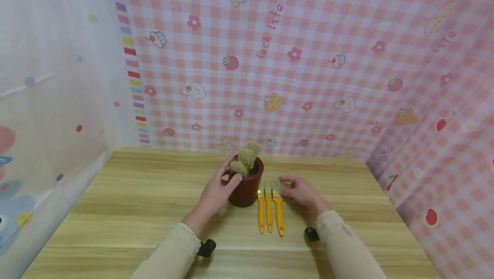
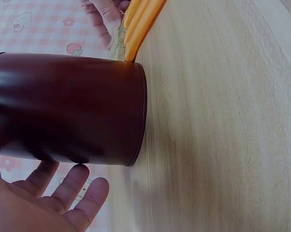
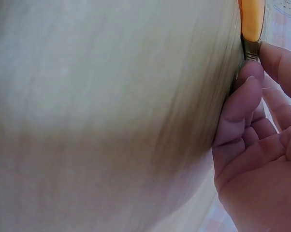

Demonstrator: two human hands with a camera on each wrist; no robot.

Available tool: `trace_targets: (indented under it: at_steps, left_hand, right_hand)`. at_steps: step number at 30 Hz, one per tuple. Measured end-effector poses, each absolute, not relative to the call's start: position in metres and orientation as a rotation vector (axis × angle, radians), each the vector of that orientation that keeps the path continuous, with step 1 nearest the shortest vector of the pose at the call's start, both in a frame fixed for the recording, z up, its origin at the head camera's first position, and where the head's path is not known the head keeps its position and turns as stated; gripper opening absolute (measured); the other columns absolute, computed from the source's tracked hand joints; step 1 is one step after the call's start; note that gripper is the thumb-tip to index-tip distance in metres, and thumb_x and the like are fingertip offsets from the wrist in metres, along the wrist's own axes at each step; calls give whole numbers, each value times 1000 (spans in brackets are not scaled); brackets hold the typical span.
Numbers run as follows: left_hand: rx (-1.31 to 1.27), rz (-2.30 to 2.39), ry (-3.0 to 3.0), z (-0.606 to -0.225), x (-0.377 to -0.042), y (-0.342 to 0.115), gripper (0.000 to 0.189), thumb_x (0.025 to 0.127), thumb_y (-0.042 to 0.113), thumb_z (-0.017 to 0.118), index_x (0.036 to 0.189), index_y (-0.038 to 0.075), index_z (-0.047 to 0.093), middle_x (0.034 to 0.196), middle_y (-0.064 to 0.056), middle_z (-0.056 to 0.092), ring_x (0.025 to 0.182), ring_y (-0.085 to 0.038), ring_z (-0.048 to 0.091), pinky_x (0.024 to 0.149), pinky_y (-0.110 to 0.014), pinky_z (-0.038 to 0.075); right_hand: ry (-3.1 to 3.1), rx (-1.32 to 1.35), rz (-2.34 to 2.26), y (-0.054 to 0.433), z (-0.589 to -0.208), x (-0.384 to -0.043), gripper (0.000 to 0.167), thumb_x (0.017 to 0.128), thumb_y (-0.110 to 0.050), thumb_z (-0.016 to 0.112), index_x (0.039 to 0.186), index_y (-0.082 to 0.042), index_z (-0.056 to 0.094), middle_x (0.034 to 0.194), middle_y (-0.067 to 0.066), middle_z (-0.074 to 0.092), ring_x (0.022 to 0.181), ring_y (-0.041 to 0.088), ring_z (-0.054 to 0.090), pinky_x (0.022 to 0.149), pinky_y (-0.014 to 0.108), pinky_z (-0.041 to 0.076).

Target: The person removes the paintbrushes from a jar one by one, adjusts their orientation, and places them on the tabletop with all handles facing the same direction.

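Observation:
A dark red-brown cylindrical pot (image 1: 244, 192) stands upright on the table. Pale bristle heads of several brushes (image 1: 245, 157) stick up out of it. My left hand (image 1: 216, 189) holds the pot by its left side, thumb at the near rim; in the left wrist view its other fingers (image 2: 94, 195) lie along the wall. Right of the pot, three paintbrushes with yellow handles (image 1: 269, 217) lie side by side, bristles pointing away from me. My right hand (image 1: 302, 191) pinches the rightmost paintbrush (image 3: 252, 21) by its metal band, at the bristle end.
The wood-grain table (image 1: 154, 210) reaches back to a pink checked cloth (image 1: 247, 82) hanging behind it. More patterned cloth (image 1: 455, 159) hangs on the right, and a white dotted sheet (image 1: 58, 77) on the left. A black wrist device (image 1: 207, 248) sits by each sleeve.

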State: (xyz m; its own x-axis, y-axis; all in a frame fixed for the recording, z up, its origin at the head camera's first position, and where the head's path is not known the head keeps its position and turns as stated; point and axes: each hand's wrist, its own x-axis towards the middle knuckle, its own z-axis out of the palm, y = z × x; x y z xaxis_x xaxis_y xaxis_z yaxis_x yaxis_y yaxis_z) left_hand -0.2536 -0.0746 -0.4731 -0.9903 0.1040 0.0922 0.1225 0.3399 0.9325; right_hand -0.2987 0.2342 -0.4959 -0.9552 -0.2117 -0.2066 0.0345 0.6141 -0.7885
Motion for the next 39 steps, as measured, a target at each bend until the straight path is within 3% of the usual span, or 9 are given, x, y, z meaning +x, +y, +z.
trace_targets:
  at_steps: [13, 22, 29, 39]
  left_hand:
    - [-223, -1765, -2562, -473, -253, -75, 64, 105, 60, 60, 162, 55, 33, 159, -10, 55, 123, -33, 70, 103, -54, 58]
    - [-232, -1770, -2557, -473, -252, -75, 68, 105, 60, 60, 166, 45, 34, 159, -11, 55, 123, -35, 70, 103, -55, 58]
    - [-229, -1767, -2563, -472, -252, -75, 64, 105, 61, 59, 162, 55, 32, 160, -11, 54, 124, -35, 70, 103, -55, 58]
    - [-241, -1767, -2559, -470, -251, -75, 66, 106, 58, 59, 166, 46, 33, 158, -12, 55, 122, -36, 70, 103, -55, 58]
  right_hand:
    - [2579, -174, -1248, 236, -498, -299, 50, 104, -16, 70, 152, -4, 58, 94, 8, 71, 80, 14, 61, 71, 28, 53]
    - [2569, -146, -1274, 234, -498, -298, 50, 104, -14, 70, 152, -4, 58, 93, 7, 69, 80, 14, 61, 71, 28, 53]
    - [2570, -141, -1273, 234, -498, -298, 51, 104, -14, 69, 153, -4, 57, 97, 8, 71, 81, 14, 62, 72, 28, 53]
    - [2579, -145, -1262, 234, -497, -298, 51, 104, -14, 69, 152, -4, 57, 93, 7, 68, 80, 15, 61, 72, 28, 54]
